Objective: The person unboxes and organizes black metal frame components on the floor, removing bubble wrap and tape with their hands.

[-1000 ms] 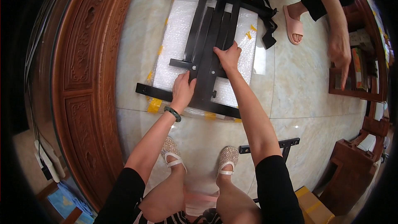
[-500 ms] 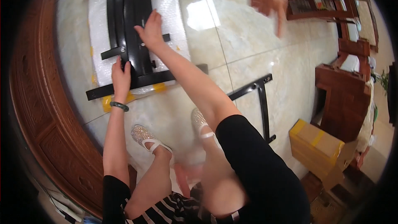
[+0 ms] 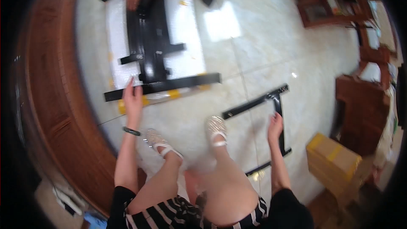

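Left hand [image 3: 133, 97] is loosely open by the black crossbar [image 3: 182, 83], can't tell if right hand [image 3: 275, 127] is gripping the I-shaped metal frame [image 3: 252, 103].

Metal frame [image 3: 153, 61]: black. Loose floor frame [image 3: 255, 101]: black too. Wrapped panel [image 3: 184, 29]: white, with yellow tape [image 3: 174, 94]. Floor [image 3: 265, 46]: pale grey-beige, marbled. Long cabinet [image 3: 55, 101]: reddish brown. Carton [image 3: 333, 157]: tan and yellow. Bracelet [image 3: 131, 131]: dark green. Shoes [image 3: 216, 125]: pale, speckled. Shorts [image 3: 157, 217]: black-and-white stripes. Sleeves [image 3: 290, 210]: black.
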